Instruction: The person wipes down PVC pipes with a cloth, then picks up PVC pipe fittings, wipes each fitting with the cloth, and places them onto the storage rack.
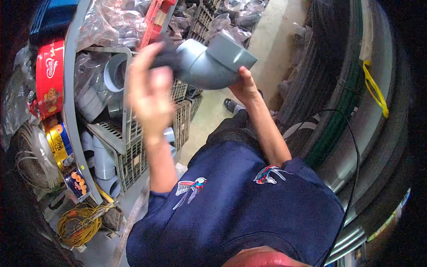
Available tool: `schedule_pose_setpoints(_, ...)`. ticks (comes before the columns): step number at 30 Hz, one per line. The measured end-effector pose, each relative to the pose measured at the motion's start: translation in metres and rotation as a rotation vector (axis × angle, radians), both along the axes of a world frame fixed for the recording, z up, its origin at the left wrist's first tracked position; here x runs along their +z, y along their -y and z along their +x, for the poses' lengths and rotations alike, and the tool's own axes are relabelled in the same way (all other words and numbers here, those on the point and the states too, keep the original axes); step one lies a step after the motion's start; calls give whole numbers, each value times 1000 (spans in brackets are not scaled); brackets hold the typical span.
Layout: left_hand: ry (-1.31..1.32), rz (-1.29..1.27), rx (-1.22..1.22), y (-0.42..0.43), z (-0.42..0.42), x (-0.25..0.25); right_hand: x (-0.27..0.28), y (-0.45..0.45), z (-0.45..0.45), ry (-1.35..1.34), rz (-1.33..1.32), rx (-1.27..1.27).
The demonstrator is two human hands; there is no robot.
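The grey pipe elbow (200, 69) is held up in the upper middle of the frame, tilted, its square-edged end toward the right; the person's right hand (246, 86) is clamped on that end, thumb pressed at the rim, the other fingers mostly hidden behind it; the left hand (153, 98), badly blurred, is at the elbow's left end, thumb and forefinger apart with a black item (168, 58) between them; whether those fingers close on it cannot be told, nor what it is.

The likeliest trouble, as judged from here, is a slip; the elbow is smooth and bulky, the right hand has it only by one end, and a hard push or twist from the left could roll it out of that grasp and down toward the shoe (232, 106) below; a loose hold on the black item could drop that too.

Room is tight on both sides; the crates (180, 124) and the grey shelf post (71, 89) crowd the left of the frame, near the left forearm; black pipes (329, 53) curve down the right side, beyond the right elbow; the pale floor (271, 31) at upper centre gives the widest gap; a thin black cable (357, 155) at right might snag a sleeve.
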State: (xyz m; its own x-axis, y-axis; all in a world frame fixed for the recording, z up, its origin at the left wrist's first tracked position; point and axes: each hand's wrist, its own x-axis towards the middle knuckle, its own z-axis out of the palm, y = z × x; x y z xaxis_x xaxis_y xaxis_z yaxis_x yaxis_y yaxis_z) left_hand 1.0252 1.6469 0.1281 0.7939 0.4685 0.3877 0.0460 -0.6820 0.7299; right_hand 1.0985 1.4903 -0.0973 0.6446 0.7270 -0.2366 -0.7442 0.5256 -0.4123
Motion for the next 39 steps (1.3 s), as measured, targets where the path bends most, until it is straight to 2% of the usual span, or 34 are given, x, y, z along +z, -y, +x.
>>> schedule_pose_setpoints(1,-49,170,-176,16,20,-10,2,-5,-1,7,4,1)
schedule_pose_setpoints(3,-141,505,-196,50,39,-47,8,-12,-8,-48,83,-86)
schedule_pose_setpoints(4,-109,502,-247,54,38,-54,9,-10,-10,-95,234,-80)
schedule_pose_setpoints(7,-99,553,-346,43,26,-62,19,6,0,-40,133,-167)
schedule_pose_setpoints(8,-72,569,-272,29,22,-71,25,15,5,-28,97,-165)
schedule_pose_setpoints(9,-51,585,-213,17,22,-83,4,17,6,8,-20,-172)
schedule_pose_setpoints(11,19,463,43,21,42,-96,21,11,4,163,-133,-263)
schedule_pose_setpoints(12,19,545,51,28,51,-95,20,10,6,163,-133,-275)
schedule_pose_setpoints(13,22,627,58,35,61,-94,17,8,8,55,-85,-300)
schedule_pose_setpoints(14,-28,645,-42,49,61,-86,15,9,10,-55,-39,-320)
schedule_pose_setpoints(15,-64,522,-145,59,57,-86,13,19,15,-100,-7,-272)
schedule_pose_setpoints(17,-110,558,-372,43,46,-89,13,39,27,-68,20,-269)
schedule_pose_setpoints(19,-130,593,-313,27,51,-87,9,45,30,-53,-70,-286)
schedule_pose_setpoints(22,-77,323,-59,25,84,-109,-9,47,20,-54,-144,-166)
schedule_pose_setpoints(23,-140,349,-11,36,92,-107,-6,44,24,-50,-143,-182)
schedule_pose_setpoints(25,-154,514,-134,66,90,-106,7,42,25,-93,-82,-305)
schedule_pose_setpoints(27,-121,381,-319,85,73,-104,27,50,34,-87,-104,-329)
schedule_pose_setpoints(29,-74,445,-514,70,60,-111,32,57,39,-223,28,-321)
schedule_pose_setpoints(30,-11,489,-500,55,61,-124,35,56,39,-192,-8,-315)
schedule_pose_setpoints(32,110,368,-309,37,76,-143,43,50,36,-178,-58,-326)
schedule_pose_setpoints(35,233,244,17,45,113,-133,51,37,35,-171,-79,-353)
schedule_pose_setpoints(37,305,245,42,46,124,-126,56,34,36,-181,51,-368)
schedule_pose_setpoints(39,344,189,80,30,130,-134,50,42,43,-136,-29,-386)
